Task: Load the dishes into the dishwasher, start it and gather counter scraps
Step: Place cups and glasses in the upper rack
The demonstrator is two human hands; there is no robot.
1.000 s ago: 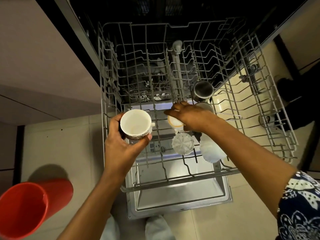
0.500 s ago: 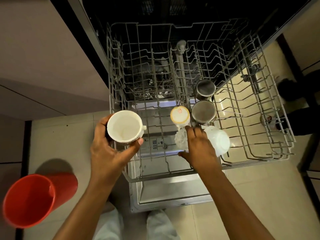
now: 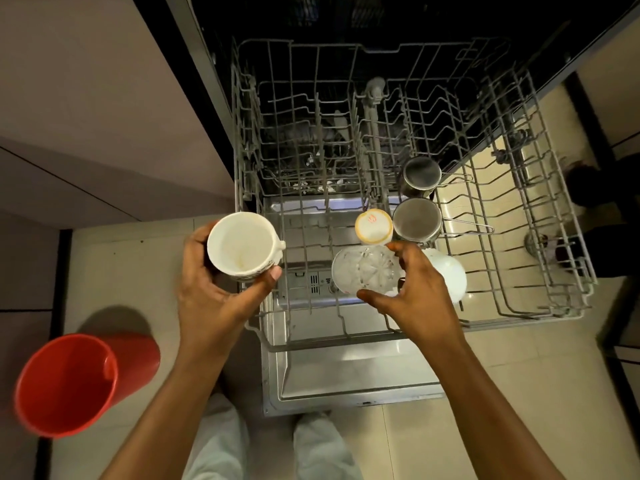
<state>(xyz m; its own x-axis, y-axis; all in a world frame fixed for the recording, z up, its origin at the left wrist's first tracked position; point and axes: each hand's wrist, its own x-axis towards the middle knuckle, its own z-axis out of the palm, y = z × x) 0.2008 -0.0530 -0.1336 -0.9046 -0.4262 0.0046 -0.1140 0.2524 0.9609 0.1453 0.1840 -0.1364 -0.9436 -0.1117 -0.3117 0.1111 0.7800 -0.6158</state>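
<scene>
Head camera: much here is hard to read. The right hand [image 3: 415, 296] covers the near-left part of a smooth white bowl [image 3: 448, 275], so only its rounded far side shows. The left hand's [image 3: 207, 296] fingers hide one side of the mug [image 3: 242, 245], and just a strip of dark pattern shows above the thumb. Deep in the dishwasher, beyond both hands, the dark space under the rack [image 3: 554, 308] holds pale shapes too dim to name. The red bucket [image 3: 69, 386], on the floor to the outside of the left forearm, is blurred at its rim.

The left hand is wrapped round the mug, thumb on the near side and fingers on the far side, holding it mouth-up just outside the rack's left wall. The mug is glazed white ceramic, round, with a stubby handle pointing toward the right hand.

The right hand's thumb and forefinger curl round a glass [image 3: 363, 271], their tips at its edge. It stands upside down in the rack, and its clear ribbed base shows a star-like cut. Just beyond the forefinger stands a small cup [image 3: 373, 226] with an orange rim. Beside that is a dull steel cup [image 3: 417, 218] with a wire handle, and a second steel cup [image 3: 420, 174] stands farther back. The rack is grey coated wire, and the open door [image 3: 346, 375] beneath it is brushed metal.
</scene>
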